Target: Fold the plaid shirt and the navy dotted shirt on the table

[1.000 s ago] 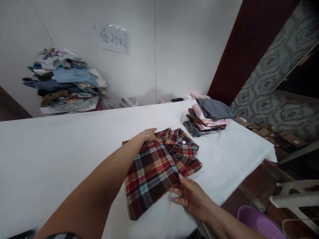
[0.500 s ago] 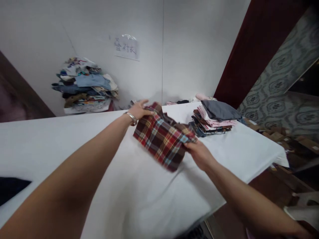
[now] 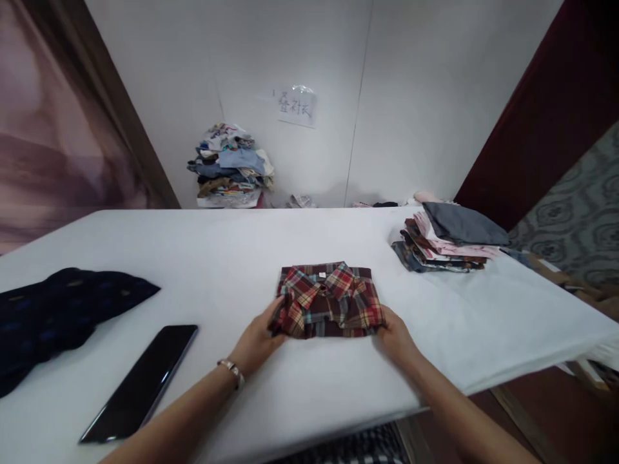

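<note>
A red, brown and yellow plaid shirt [image 3: 329, 303], folded into a compact rectangle, lies collar side up on the white-covered table [image 3: 232, 251]. Gripping its left edge is my left hand [image 3: 258, 338], closed, with a silver bracelet on the wrist. On the opposite edge my right hand [image 3: 396, 335] is closed around the lower right corner. The shirt's collar faces the wall, and a small white label shows inside the neck. Parts of my fingers are hidden beneath the cloth.
At the right stands a stack of folded clothes [image 3: 445, 241] with a dark grey one on top. A tall clothes pile [image 3: 232, 167] rests against the wall under a handwritten sign [image 3: 296, 106]. On the left lie a black phone-like slab [image 3: 142, 380] and a dark navy garment [image 3: 62, 316].
The plaid shirt has come down from a tilted, raised position to lie flat on the table, turned collar up. Both hands moved nearer me with it, and the camera view swung left.
</note>
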Demonstrator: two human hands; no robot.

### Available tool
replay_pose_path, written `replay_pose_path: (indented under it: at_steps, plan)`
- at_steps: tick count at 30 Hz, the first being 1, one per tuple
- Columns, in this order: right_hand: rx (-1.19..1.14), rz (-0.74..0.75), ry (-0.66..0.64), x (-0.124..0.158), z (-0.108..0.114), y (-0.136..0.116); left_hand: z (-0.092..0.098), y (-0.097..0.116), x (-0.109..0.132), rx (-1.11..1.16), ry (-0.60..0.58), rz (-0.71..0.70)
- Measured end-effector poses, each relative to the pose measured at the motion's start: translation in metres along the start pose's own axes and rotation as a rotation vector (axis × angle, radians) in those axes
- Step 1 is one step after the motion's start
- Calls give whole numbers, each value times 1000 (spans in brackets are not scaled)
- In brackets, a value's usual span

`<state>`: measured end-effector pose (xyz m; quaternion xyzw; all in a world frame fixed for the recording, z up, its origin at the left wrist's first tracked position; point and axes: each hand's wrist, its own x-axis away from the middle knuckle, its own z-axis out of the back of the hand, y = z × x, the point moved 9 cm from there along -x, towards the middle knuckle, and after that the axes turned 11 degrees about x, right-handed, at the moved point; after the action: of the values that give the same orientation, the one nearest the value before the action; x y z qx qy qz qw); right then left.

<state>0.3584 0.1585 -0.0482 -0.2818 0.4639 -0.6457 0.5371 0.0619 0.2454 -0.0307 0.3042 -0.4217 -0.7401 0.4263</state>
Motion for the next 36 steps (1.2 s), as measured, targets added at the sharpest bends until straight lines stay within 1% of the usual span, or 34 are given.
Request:
replay_pose_path:
  at_steps: [2, 4, 6, 8, 10, 12, 14, 16, 18, 19, 20, 21, 22, 24, 25, 26, 27, 28, 30, 31, 32, 34, 36]
  plan:
    - [-16, 35, -29, 12, 0, -2, -6, -14, 12, 90, -20, 70]
    - [-99, -27, -106, 15, 2, -6, -6, -16, 12, 214, -22, 120]
    - [-211, -123, -180, 12, 5, -11, 1, -14, 5, 326, 34, 170]
    - [-255, -223, -168, 4, 12, -11, 6, -15, -5, 409, 104, 241]
    - [-209, -297, -114, -6, 17, -6, 5, -13, -15, 434, 146, 286]
    - [-134, -309, -77, -17, 14, -1, 4, -5, -26, 387, 174, 241]
    - [-14, -251, -23, -25, 12, 2, 7, 5, -34, 258, 237, 142]
    - [234, -166, 33, -29, 13, 3, 9, 9, -37, 87, 277, 98]
    - [513, -99, 29, -27, 12, 4, 7, 4, -38, -69, 240, 133]
    - [608, -73, 16, -25, 12, 5, 7, 1, -38, -123, 209, 159]
    - [659, -43, 12, -23, 13, 3, 8, -2, -37, -161, 190, 177]
    - [675, 2, 28, -21, 15, -2, 11, -2, -36, -184, 197, 178]
    - [670, 64, 66, -19, 19, -10, 16, 1, -36, -198, 229, 152]
    - [654, 218, 170, -12, 24, -34, 24, 19, -33, -230, 322, 14]
    - [658, 291, 205, -9, 24, -45, 23, 30, -31, -258, 343, -85]
    - [677, 350, 207, -6, 19, -54, 16, 41, -29, -297, 329, -185]
    - [711, 388, 164, -5, 10, -59, 3, 49, -28, -347, 270, -268]
    - [756, 399, 82, -4, -3, -59, -14, 53, -27, -403, 177, -321]
    - [849, 355, -125, -5, -30, -47, -48, 46, -26, -508, -24, -336]
    - [881, 315, -213, -5, -40, -38, -61, 40, -25, -547, -101, -321]
    - [899, 279, -270, -5, -47, -29, -70, 34, -25, -574, -152, -303]
    - [896, 236, -305, -6, -52, -19, -77, 26, -25, -605, -187, -281]
    - [844, 221, -303, -7, -50, -17, -75, 28, -24, -628, -178, -305]
